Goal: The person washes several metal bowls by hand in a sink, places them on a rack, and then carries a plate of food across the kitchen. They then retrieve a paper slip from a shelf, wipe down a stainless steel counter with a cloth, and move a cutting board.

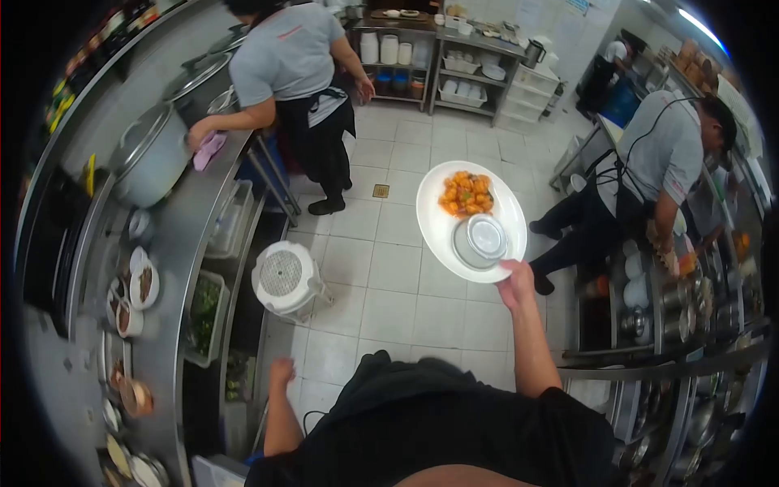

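Observation:
My right hand point(517, 286) grips the near rim of a large white oval plate point(506, 204), held out in front of me over the floor. Chunks of food in a glossy orange sauce point(466, 194) lie on the plate's far part. A small round container point(485, 237), pale and shiny, sits on the near part, close to my fingers. My left hand point(281, 371) hangs low at my left side, its fingers loosely curled and no object showing in it. A white stool point(285, 277) stands beyond that hand.
A steel counter point(182, 300) runs along the left with a big lidded pot point(150, 154) and several dishes. One person point(292, 89) stands there holding a pink cloth point(210, 151). Another person point(649, 162) bends over the right-hand counter. Shelves point(464, 77) stand at the back.

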The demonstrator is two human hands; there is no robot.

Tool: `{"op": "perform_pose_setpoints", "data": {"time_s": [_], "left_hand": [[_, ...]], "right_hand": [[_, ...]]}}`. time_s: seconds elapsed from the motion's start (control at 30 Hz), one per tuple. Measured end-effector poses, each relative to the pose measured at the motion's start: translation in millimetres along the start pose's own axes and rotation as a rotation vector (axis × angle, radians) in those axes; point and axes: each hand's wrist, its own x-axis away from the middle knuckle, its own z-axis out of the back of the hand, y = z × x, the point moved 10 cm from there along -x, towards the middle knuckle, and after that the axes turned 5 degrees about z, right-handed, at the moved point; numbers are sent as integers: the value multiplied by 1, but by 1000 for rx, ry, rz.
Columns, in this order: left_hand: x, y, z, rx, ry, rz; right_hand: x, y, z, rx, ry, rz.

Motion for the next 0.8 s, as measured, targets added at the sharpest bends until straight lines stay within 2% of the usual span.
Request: {"op": "perform_pose_setpoints", "data": {"time_s": [0.03,0.07,0.1,0.13,0.2,0.23,0.3,0.33,0.4,0.43,0.47,0.53,0.57,0.63,0.67,0.8], "left_hand": [[-24,93,-15,-311,8,-204],[-54,172,-31,-453,165,-553],[-94,228,-56,-458,-59,-455],[-116,293,-63,-225,-37,-479],[-125,422,-89,5,-165,-436],[-155,470,-92,36,-148,-441],[-182,512,-128,62,-253,-535],[-188,517,-143,112,-237,-499],[-214,528,-148,230,-232,-237],[-208,541,-163,380,-436,-202],[-203,563,-159,403,-408,-182],[-150,632,-171,614,-785,-250],[-148,654,-169,648,-761,-252],[-148,706,-157,1023,-861,-388],[-172,708,-152,1078,-756,-353],[-263,723,-93,1240,-572,-270]], "right_hand": [[-17,-7,-7,-13,21,-2],[-40,-16,-20,-2,25,10],[-67,-22,-34,9,18,21],[-96,-23,-44,-1,12,16],[-154,-35,-54,57,2,66],[-190,-41,-65,73,-28,74],[-240,-43,-57,214,45,27],[-265,-41,-59,263,12,3],[-335,-37,-86,185,-10,43],[-355,-29,-103,193,-27,3],[-381,-23,-133,219,-130,-78],[-423,-8,-181,267,-263,-169],[-449,14,-203,288,-312,-226],[-486,46,-264,357,-417,-313],[-499,63,-298,402,-466,-345],[-558,139,-420,362,-604,-440]]}}
